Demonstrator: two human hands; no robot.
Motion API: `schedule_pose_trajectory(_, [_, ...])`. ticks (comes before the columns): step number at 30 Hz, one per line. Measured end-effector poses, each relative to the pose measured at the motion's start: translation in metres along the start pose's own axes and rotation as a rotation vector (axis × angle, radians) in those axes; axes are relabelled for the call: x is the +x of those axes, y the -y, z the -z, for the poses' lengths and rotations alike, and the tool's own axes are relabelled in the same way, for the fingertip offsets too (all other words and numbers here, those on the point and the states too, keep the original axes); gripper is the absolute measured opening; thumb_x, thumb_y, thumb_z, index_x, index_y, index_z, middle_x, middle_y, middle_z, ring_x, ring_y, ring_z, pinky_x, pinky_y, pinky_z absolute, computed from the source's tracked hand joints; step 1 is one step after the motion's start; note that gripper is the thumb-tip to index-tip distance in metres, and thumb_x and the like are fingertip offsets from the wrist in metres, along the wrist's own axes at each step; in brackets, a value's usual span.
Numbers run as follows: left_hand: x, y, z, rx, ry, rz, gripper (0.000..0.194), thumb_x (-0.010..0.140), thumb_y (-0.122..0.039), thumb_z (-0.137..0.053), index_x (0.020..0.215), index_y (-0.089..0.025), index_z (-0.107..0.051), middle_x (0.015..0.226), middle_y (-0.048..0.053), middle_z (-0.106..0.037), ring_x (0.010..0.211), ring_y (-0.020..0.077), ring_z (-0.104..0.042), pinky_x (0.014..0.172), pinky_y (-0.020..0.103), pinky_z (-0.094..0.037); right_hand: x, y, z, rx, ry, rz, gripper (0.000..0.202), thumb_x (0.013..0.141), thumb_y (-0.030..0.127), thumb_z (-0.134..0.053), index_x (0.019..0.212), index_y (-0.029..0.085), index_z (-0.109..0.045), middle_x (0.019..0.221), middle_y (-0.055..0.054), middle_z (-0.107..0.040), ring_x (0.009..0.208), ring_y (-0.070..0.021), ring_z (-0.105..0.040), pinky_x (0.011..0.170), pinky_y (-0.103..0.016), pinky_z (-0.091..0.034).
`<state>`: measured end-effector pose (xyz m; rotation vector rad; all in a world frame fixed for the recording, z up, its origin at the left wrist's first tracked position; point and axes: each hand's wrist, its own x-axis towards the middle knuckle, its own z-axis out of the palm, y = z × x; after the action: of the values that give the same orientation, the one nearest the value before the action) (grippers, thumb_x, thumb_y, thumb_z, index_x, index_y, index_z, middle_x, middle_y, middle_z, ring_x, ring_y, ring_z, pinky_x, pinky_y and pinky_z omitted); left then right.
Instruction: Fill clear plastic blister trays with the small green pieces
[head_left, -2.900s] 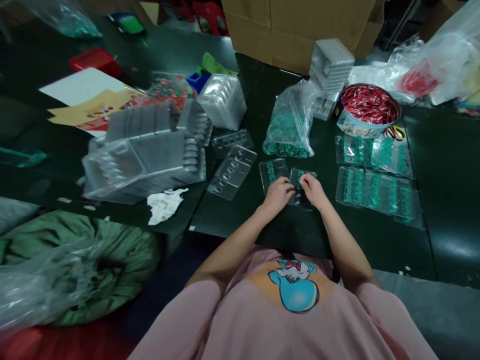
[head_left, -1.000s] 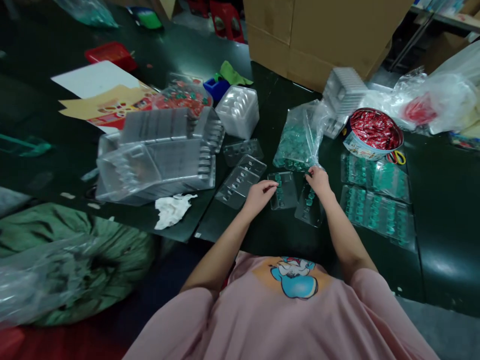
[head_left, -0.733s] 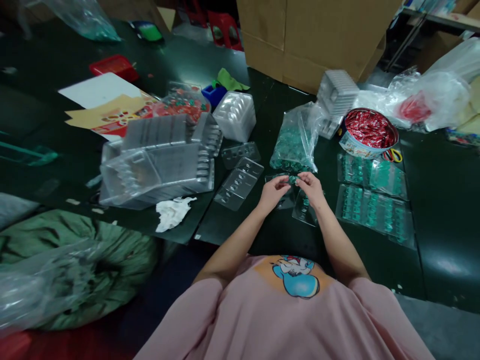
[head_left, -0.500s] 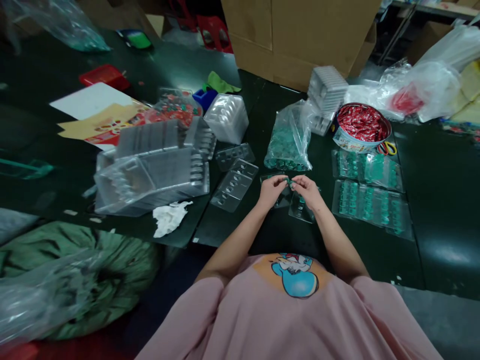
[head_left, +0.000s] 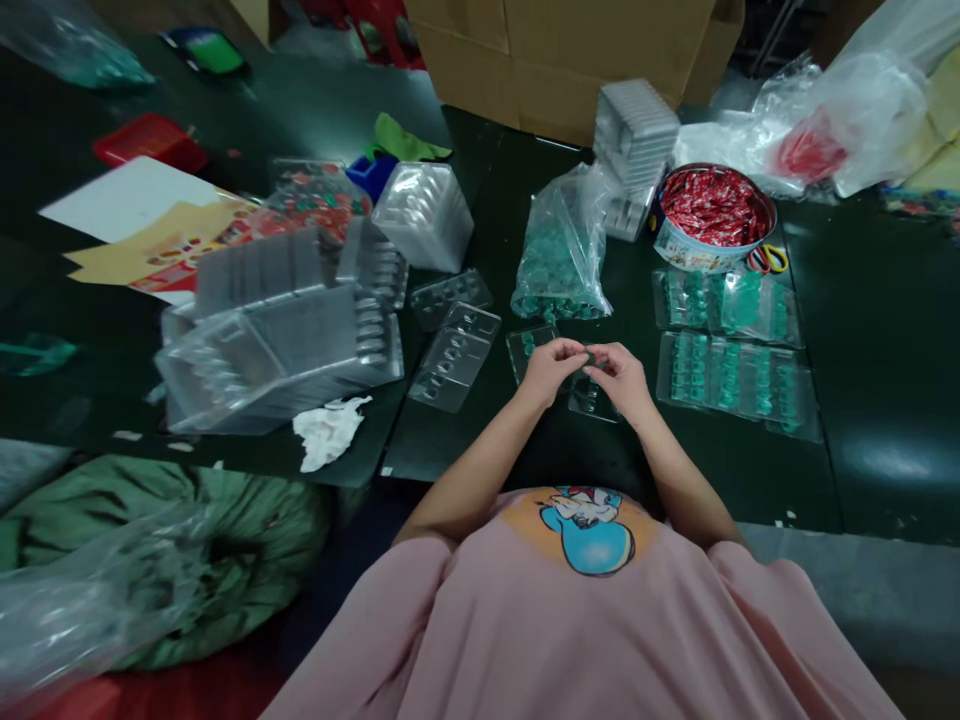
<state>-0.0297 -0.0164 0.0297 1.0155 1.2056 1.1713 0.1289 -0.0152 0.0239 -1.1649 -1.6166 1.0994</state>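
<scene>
Stacks of clear trays (head_left: 300, 330) crowd the left, a tissue (head_left: 328, 432) at their near corner and two loose trays (head_left: 459, 352) just right of them. Centrally, the left hand (head_left: 550, 374) and right hand (head_left: 624, 380) meet, fingertips closed on a small green piece (head_left: 589, 357), partly hiding two trays beneath (head_left: 525, 350); the bag of green pieces (head_left: 562, 255) sits just beyond. Rightward come a tin of red packets (head_left: 699, 254), scissors (head_left: 766, 258) and filled trays (head_left: 735, 375).
</scene>
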Motion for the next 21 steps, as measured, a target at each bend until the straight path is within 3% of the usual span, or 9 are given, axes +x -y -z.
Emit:
schedule_pose_trajectory(3, [0.004,-0.005,-0.001,-0.066,0.037,0.061,0.028,0.065,-0.031,-0.077,0.084,-0.015,-0.065,0.076,0.000,-0.066,0.069,0.0113,-0.060,0.068,0.025,-0.050,-0.003,0.004,0.007,0.073,0.056,-0.047,0.039,0.083,0.044,-0.062,0.116,0.025,-0.066,0.114,-0.007,-0.065,0.090,-0.0180,-0.062,0.075,-0.032,-0.051])
schedule_pose_trajectory(6, [0.002,-0.008,-0.003,-0.098,0.115,0.090,0.026,0.068,-0.028,-0.075,0.089,-0.016,-0.066,0.076,0.000,-0.065,0.067,0.0106,-0.060,0.064,0.024,-0.048,-0.006,0.002,0.011,0.207,0.053,-0.145,0.041,0.086,0.051,-0.056,0.116,0.024,-0.065,0.102,-0.006,-0.068,0.085,-0.0173,-0.063,0.070,-0.030,-0.049])
schedule_pose_trajectory(13, [-0.009,0.014,-0.006,0.136,0.170,-0.015,0.012,0.074,-0.020,-0.064,0.083,-0.014,-0.069,0.079,0.002,-0.069,0.073,0.0134,-0.063,0.075,0.027,-0.050,-0.024,-0.016,0.008,0.371,0.011,-0.340,0.033,0.070,0.043,-0.073,0.092,0.020,-0.064,0.077,0.001,-0.065,0.069,-0.0125,-0.059,0.066,-0.026,-0.047])
schedule_pose_trajectory(16, [-0.013,0.024,-0.005,0.369,0.175,-0.060,0.014,0.078,-0.015,-0.059,0.083,-0.016,-0.072,0.083,0.004,-0.071,0.078,0.0158,-0.065,0.079,0.030,-0.051,-0.032,-0.026,0.005,0.256,0.016,-0.328,0.026,0.070,0.038,-0.070,0.086,0.019,-0.063,0.074,0.001,-0.064,0.068,-0.0134,-0.060,0.071,-0.028,-0.048])
schedule_pose_trajectory(21, [-0.015,0.033,-0.009,0.713,0.151,-0.201,0.025,0.082,-0.009,-0.054,0.089,-0.018,-0.075,0.091,0.006,-0.072,0.084,0.0176,-0.066,0.085,0.032,-0.051,-0.038,-0.032,0.001,-0.137,-0.015,-0.246,0.013,0.080,0.030,-0.058,0.088,0.021,-0.064,0.080,-0.001,-0.068,0.073,-0.0167,-0.062,0.074,-0.030,-0.048])
